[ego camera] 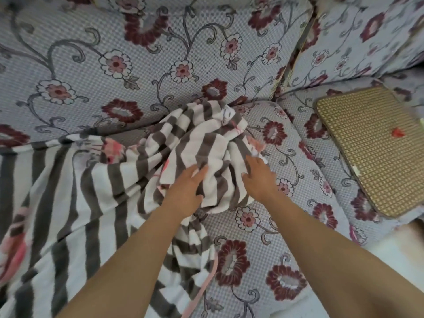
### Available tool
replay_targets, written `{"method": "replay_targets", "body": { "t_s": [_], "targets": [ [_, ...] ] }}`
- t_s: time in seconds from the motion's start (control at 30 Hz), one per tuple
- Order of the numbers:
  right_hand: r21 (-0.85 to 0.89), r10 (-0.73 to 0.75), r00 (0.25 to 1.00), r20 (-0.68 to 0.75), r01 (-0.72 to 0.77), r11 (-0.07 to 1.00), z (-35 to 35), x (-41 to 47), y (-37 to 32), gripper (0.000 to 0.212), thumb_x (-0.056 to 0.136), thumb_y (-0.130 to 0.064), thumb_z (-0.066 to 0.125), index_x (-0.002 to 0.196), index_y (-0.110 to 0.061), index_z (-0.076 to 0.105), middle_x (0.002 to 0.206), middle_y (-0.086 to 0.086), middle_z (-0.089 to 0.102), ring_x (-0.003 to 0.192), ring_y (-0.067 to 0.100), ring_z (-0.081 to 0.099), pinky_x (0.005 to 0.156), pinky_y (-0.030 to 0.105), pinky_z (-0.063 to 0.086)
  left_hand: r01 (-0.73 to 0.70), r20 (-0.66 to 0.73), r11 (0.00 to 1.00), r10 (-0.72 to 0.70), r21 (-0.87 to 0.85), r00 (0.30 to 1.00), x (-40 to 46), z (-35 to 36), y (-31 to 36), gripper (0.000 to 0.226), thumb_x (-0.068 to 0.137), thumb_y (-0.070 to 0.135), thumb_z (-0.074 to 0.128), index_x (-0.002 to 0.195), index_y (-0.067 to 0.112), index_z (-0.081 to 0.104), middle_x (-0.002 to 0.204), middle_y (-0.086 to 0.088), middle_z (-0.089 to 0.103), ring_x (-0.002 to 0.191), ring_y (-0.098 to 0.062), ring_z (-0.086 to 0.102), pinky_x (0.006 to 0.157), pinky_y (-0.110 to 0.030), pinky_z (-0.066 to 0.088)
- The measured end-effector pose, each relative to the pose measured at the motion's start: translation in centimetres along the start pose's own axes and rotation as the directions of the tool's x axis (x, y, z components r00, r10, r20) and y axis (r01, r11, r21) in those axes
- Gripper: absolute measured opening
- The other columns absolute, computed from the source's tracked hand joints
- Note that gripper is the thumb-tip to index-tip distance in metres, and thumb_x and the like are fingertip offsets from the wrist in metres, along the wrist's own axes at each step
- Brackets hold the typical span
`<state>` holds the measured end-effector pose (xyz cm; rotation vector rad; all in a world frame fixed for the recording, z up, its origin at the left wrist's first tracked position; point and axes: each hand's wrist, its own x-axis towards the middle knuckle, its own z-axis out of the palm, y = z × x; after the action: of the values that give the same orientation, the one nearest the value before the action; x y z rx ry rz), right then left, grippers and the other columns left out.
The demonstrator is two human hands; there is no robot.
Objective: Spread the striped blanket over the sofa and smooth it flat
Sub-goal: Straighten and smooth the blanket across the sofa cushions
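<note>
Blanket: a grey-and-white striped fleece blanket with pink edging and pink printed patches (110, 184) is spread over the sofa from the 9 o'clock side toward the centre. Its left part is laid fairly flat, while the part at the centre is bunched into a rumpled heap (folds are stacked up toward 12 o'clock).

Sofa: a pale lilac woven sofa with dark red and pink flowers and grey vines (128, 56) is seen from above; its backrest is filled across 10 to 1 o'clock, and the seat cushion is left uncovered from the centre toward 4 o'clock.

Left hand: the left hand (187, 188) is laid on the heap just left of centre, with fingers stretched toward 1 o'clock and their tips pressed into a fold; nothing is seen to be clenched.

Right hand: the right hand (258, 177) is placed at the heap's right edge, at 3 o'clock from the left hand. Its fingers are curled over the edge of the cloth, which is gripped there (the fingertips are hidden in the fabric).

Mat: a tan woven rectangular seat mat with dark binding (371, 143) is laid on the neighbouring seat at 3 o'clock, well apart from the blanket.

Mark on mat: a small red scrap (398, 132) is seen on the mat (what it is cannot be told).
</note>
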<state>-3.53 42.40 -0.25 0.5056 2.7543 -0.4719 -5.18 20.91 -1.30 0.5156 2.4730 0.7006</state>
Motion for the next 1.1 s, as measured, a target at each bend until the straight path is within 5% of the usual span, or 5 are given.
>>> {"method": "replay_targets", "body": {
  "t_s": [0.3,0.5,0.73,0.9,1.1],
  "targets": [
    [0.339,0.221,0.940,0.260,-0.303,0.891,1.5,6.6,3.3,0.062,0.080,-0.034,0.062,0.134,-0.014,0.041,0.126,0.011,0.051,0.121,0.032,0.048,0.099,0.045,0.040,0.198,-0.032,0.960,-0.196,0.200,0.980,6.2,2.3,0.6,0.050,0.090,0.022,0.057,0.136,0.032,0.039,0.157,-0.001,0.012,0.143,-0.033,0.016,0.104,-0.053,0.037],
    [0.824,-0.061,0.939,0.337,-0.263,0.501,-5.7,9.8,4.5,0.031,0.088,-0.021,0.063,0.117,-0.014,0.056,0.112,0.007,0.066,0.105,0.026,0.063,0.089,0.041,0.053,0.313,-0.037,0.630,-0.478,-0.711,0.878,6.3,-3.0,1.6,0.017,0.087,0.024,0.058,0.104,0.025,0.058,0.112,-0.002,0.061,0.104,-0.024,0.057,0.096,-0.040,0.046],
    [0.962,-0.077,0.969,0.236,-0.222,0.157,-17.2,13.7,4.1,0.046,0.079,-0.023,0.074,0.118,-0.006,0.057,0.106,0.013,0.068,0.096,0.030,0.067,0.074,0.040,0.058,-0.069,-0.180,0.248,-0.462,-0.966,0.868,7.7,-6.8,11.2,0.042,0.100,0.017,0.038,0.085,0.033,0.075,0.093,0.015,0.073,0.094,-0.009,0.066,0.090,-0.029,0.052],
    [0.874,-0.105,0.876,0.470,-0.445,0.196,-18.1,14.5,4.4,0.012,0.093,-0.014,0.056,0.095,-0.002,0.061,0.088,0.015,0.066,0.079,0.026,0.064,0.084,0.040,0.055,0.396,-0.412,0.616,-0.769,-0.681,0.489,8.6,-4.5,9.8,0.043,0.084,0.035,0.053,0.120,0.012,0.050,0.121,-0.016,0.055,0.104,-0.034,0.056,0.086,-0.044,0.048],
    [0.807,-0.185,0.789,0.586,-0.588,0.050,-15.3,14.1,1.4,0.023,0.098,-0.006,0.040,0.077,-0.012,0.043,0.063,0.007,0.038,0.051,0.013,0.042,0.046,0.020,0.042,0.214,-0.204,0.866,-0.333,-0.452,0.921,9.9,0.6,15.5,0.079,0.076,0.035,0.074,0.140,0.023,0.029,0.142,0.000,0.030,0.126,-0.016,0.036,0.100,-0.033,0.039]
  ]
}}
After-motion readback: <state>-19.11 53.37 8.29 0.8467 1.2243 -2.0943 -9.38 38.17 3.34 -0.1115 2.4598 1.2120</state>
